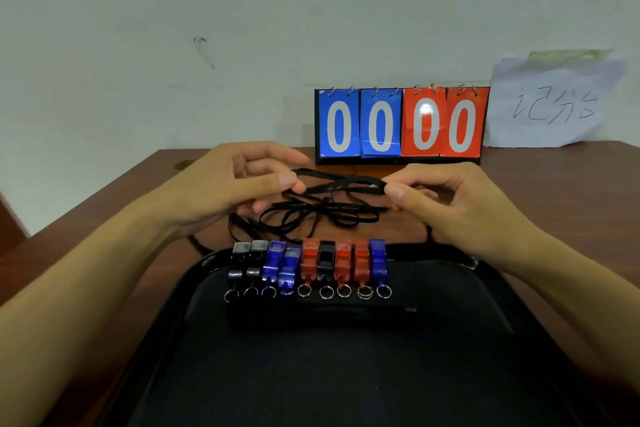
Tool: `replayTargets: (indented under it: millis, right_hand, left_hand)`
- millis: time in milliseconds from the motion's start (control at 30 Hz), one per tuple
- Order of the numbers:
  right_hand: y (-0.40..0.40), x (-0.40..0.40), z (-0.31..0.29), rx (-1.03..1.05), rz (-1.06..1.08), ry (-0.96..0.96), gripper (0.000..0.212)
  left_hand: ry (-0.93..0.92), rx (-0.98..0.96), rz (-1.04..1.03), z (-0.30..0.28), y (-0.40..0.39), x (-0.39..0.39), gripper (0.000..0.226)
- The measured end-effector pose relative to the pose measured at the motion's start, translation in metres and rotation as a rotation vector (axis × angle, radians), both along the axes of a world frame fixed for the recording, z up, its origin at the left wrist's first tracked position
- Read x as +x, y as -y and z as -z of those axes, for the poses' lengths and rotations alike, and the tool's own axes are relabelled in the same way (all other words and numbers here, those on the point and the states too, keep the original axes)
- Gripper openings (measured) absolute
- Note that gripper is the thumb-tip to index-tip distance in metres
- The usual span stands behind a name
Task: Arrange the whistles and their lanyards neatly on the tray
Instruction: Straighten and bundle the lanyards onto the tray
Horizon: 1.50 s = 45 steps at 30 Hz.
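Note:
Several whistles (308,265), black, blue and red, stand side by side in a row along the far edge of the black tray (346,357), their key rings pointing toward me. Behind the tray a tangle of black lanyards (311,213) lies on the brown table. My left hand (235,180) and my right hand (446,201) hover above the tangle. Each pinches one end of a folded black lanyard (343,182) stretched between them.
A flip scoreboard (401,125) showing blue 00 and red 00 stands at the back of the table (104,218) against the wall. A sheet of paper with handwriting (554,104) leans to its right.

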State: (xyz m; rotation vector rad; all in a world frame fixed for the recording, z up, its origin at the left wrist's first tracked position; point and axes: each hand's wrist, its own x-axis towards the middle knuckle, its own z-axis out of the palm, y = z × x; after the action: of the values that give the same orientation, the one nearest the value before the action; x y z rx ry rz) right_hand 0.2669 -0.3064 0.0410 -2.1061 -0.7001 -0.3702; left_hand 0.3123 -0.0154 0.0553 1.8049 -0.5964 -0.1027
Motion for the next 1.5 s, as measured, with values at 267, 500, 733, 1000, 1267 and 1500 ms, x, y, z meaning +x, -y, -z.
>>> replayTargets:
  millis: [267,500,733,1000,1267,1500]
  right_hand:
    - [0.006,0.01,0.011,-0.053,0.112,0.029,0.027]
    - [0.007,0.012,0.013,-0.014,0.146,0.074,0.012]
    - [0.01,0.011,0.009,0.077,0.096,0.058,0.014]
    - [0.013,0.01,0.011,0.151,0.068,0.027,0.026]
    - [0.016,0.016,0.013,0.227,0.138,0.053,0.015]
    - [0.016,0.015,0.016,0.165,0.129,0.038,0.021]
  left_hand:
    - [0.073,0.303,-0.056,0.008,-0.003,0.002,0.029]
    - [0.111,0.092,-0.082,0.011,-0.01,0.01,0.031]
    - [-0.061,-0.035,0.064,0.012,-0.024,0.019,0.072]
    - [-0.051,-0.01,0.084,0.019,-0.027,0.021,0.072]
    - [-0.029,-0.105,0.04,0.022,-0.03,0.027,0.047]
    - [0.117,-0.259,-0.125,0.023,-0.03,0.03,0.055]
